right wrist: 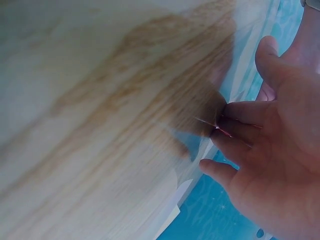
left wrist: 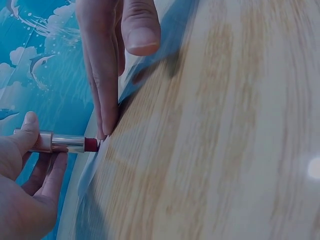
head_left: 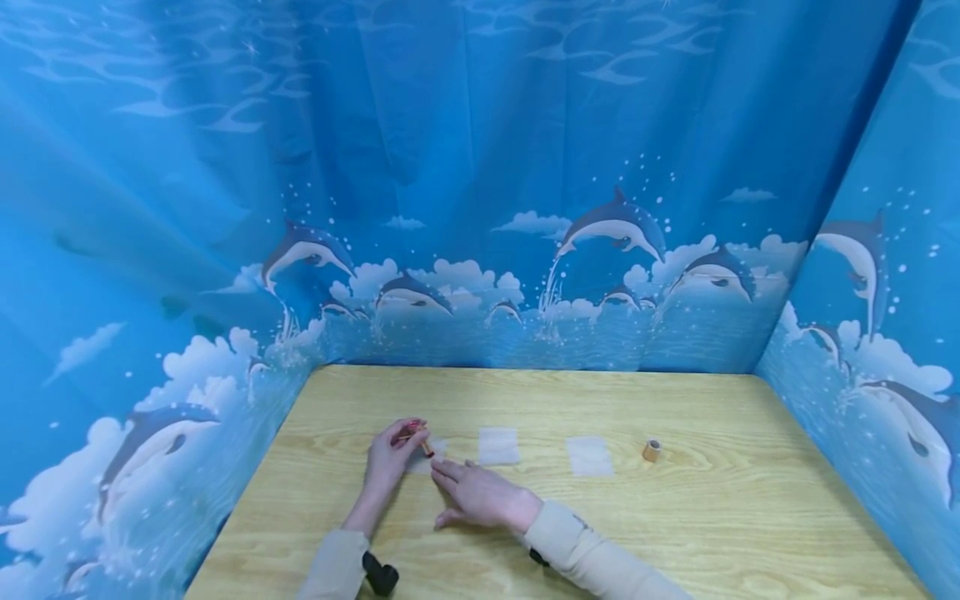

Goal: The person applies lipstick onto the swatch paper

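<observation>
Left hand (head_left: pixel 388 454) grasps the lipstick (left wrist: pixel 74 144) between thumb and fingers, red tip down at the leftmost white sheet (head_left: pixel 417 467); tip contact cannot be told. Right hand (head_left: pixel 483 493): released, fingers extended, fingertips at that sheet's right side. On the counter (head_left: pixel 712 517), rightward: middle sheet (head_left: pixel 498 446), right-hand sheet (head_left: pixel 590 456), then a copper-coloured cap (head_left: pixel 652 451).

Left of centre, low in the head view, the left hand (head_left: pixel 392 454) hides part of the lipstick (head_left: pixel 428 447), and the hands partly cover the leftmost paper square (head_left: pixel 417 467). The bottom edge crops the table (head_left: pixel 712 517) and both sleeves (head_left: pixel 592 554). The left wrist view's top edge cuts off the right hand (left wrist: pixel 102 65); wood grain blurs upper left in the right wrist view.
</observation>
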`<state>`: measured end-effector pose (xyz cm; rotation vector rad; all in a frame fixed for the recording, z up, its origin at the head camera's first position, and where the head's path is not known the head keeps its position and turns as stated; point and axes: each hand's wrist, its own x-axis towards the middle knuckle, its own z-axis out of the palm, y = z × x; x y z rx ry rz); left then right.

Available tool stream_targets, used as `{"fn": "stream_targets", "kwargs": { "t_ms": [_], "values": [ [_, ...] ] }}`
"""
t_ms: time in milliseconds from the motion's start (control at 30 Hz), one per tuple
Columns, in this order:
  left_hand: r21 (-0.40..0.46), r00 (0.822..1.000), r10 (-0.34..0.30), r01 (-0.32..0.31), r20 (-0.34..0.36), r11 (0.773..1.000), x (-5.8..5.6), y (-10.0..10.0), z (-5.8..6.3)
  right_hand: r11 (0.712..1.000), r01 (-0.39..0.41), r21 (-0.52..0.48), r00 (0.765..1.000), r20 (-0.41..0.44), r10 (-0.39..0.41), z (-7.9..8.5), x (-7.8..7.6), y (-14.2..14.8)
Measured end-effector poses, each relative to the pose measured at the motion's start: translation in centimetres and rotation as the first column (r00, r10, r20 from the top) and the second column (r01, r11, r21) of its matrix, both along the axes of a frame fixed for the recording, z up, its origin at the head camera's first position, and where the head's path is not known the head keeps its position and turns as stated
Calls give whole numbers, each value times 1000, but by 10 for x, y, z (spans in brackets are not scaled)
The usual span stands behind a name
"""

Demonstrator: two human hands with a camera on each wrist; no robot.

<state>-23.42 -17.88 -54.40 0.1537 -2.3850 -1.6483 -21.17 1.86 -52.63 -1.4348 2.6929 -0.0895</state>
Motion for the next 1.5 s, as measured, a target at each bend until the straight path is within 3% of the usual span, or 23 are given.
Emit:
{"fn": "stream_targets", "kwargs": {
  "t_ms": [667, 1500],
  "values": [
    [20, 1000, 3, -3, -2, 1000, 1, -8, 1, 1000, 17, 8, 1000, -2, -17, 2, 2, -1],
    [-3, 999, 19, -18, 45, 1000, 2, -19, 2, 999, 20, 25, 1000, 11, -20, 1, -1, -3]
  ]
}}
